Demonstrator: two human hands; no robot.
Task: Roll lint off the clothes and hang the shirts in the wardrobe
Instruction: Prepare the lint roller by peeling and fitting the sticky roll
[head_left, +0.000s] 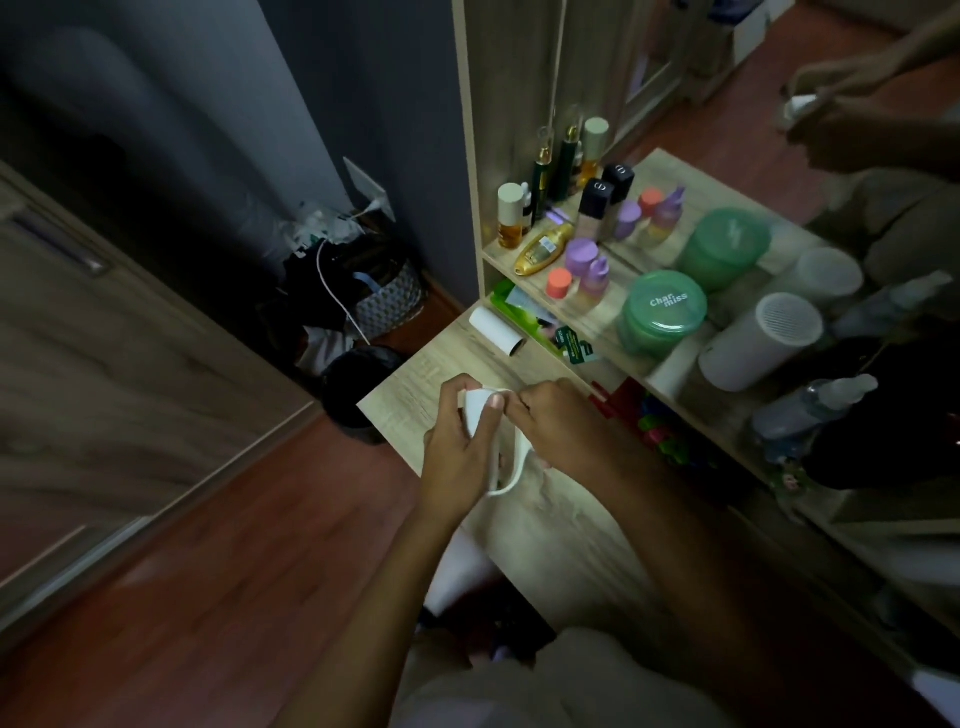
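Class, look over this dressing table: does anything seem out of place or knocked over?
Yes: a gold bottle lies on its side on the shelf among upright bottles. A white roll also lies loose on the table.

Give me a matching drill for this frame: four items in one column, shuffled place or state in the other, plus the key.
Items:
1. lint roller
2. spare roll
3. green jar
4. gold bottle

Place or state:
A. lying on its side on the shelf by the mirror
B. held in both hands over the desk
C. lying loose on the desk near its far edge
D. standing upright on the shelf, lid on, white lettering on top

Pairs: 1-B, 2-C, 3-D, 4-A

The left hand wraps the roller head; the right hand works at its end.
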